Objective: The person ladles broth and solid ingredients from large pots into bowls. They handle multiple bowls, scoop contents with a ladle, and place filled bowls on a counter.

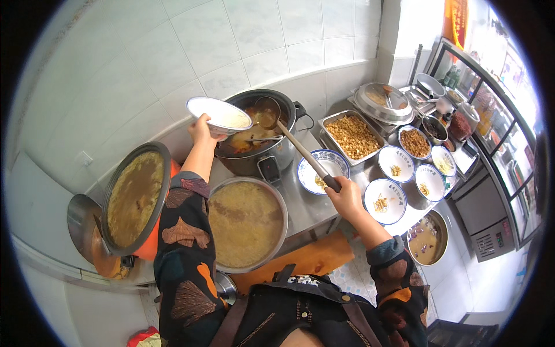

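Observation:
A white bowl with a blue rim is held tilted in my left hand, beside and partly over a dark electric pot. My right hand grips the dark end of a long-handled metal ladle. Its round head is over the reddish oily broth in the pot, seemingly with broth in it. Another metal utensil rests in the same pot. Below the ladle's handle stands a blue-patterned bowl with some pickle-like pieces in it.
A wide metal pot of cloudy broth and an orange-sided pot stand near my left arm. Right are a steel tray of diced food, several bowls such as one white bowl, a lidded pan and a glass display cabinet.

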Demonstrator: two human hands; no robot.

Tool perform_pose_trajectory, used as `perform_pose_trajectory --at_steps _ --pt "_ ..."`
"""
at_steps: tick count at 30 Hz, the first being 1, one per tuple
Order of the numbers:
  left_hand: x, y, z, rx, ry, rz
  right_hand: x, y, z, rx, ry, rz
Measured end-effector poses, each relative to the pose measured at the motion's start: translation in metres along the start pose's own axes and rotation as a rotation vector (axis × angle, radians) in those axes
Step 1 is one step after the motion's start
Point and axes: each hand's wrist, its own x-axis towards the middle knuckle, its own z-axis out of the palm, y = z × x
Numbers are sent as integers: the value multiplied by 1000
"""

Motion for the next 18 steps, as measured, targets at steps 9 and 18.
perform_pose_trajectory --at_steps 9,18 --pt "-40 8 -26 -406 13 -327 23 29 3 417 -209 130" --pt "-72 8 -41 -646 82 -415 33 24 -23 990 -476 403"
